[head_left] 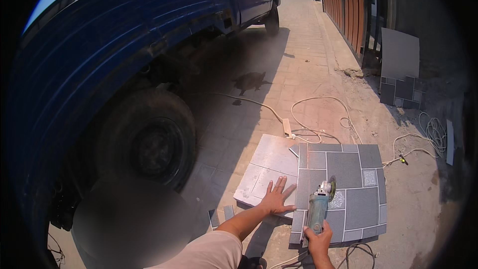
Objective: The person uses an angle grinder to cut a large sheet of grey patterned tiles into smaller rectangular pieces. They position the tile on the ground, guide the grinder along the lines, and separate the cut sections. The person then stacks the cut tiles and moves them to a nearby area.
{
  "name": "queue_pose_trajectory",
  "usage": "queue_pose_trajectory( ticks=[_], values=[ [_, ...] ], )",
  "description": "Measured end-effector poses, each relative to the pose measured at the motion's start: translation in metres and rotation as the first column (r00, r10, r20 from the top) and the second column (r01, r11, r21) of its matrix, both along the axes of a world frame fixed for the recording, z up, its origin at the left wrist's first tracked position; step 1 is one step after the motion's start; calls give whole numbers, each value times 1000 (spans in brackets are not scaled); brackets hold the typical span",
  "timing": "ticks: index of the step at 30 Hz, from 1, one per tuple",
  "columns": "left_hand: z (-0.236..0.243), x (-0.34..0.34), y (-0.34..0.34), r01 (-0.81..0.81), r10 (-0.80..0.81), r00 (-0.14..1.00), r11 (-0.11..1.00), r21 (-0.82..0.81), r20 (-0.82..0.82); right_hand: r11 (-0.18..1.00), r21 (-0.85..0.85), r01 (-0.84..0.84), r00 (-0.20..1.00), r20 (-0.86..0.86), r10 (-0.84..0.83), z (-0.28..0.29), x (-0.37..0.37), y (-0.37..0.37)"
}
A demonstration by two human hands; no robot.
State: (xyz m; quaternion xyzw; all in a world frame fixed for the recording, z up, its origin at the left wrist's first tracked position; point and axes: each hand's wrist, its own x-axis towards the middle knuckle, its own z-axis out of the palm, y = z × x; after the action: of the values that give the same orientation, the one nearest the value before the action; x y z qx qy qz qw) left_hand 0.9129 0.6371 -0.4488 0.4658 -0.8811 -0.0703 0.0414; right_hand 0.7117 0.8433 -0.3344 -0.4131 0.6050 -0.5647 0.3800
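My right hand point(319, 243) is wrapped round the rear of a teal angle grinder point(317, 211), with its disc point(332, 188) at the far end. The grinder lies over a dark grey tile point(343, 164) patterned with rectangles and pale lines; I cannot tell whether the disc touches it. My left hand point(277, 200) rests flat, fingers spread, on a pale tile point(266, 157), close to the grey tile's left edge. The grey tile overlaps the pale one. A small flat strip or tool point(294, 152) shows at the grey tile's upper left edge.
A blue truck point(124, 35) with a large rear wheel point(155, 147) stands at the left. Cords run from a power strip point(287, 127) beyond the tiles. Coiled cable point(434, 134) and leaning tiles point(400, 57) are at the right. Narrow offcuts point(228, 212) lie near my left forearm.
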Motion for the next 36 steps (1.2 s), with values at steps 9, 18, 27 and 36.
queue_pose_trajectory(
  ticks=[9,18,27,36],
  values=[
    [3,3,5,-70,32,992,948,311,126,995,88,42,999,-7,-42,-5,2,-45],
    [1,8,8,-62,45,997,958,279,66,995,76,-65,980,-181,78,-30,2,-137],
    [1,-1,9,-21,7,998,968,250,57,997,76,-2,962,-273,22,-61,18,-239],
    [-8,1,8,-10,5,1000,985,174,27,1000,4,10,952,-306,-8,-85,20,-287]
  ],
)
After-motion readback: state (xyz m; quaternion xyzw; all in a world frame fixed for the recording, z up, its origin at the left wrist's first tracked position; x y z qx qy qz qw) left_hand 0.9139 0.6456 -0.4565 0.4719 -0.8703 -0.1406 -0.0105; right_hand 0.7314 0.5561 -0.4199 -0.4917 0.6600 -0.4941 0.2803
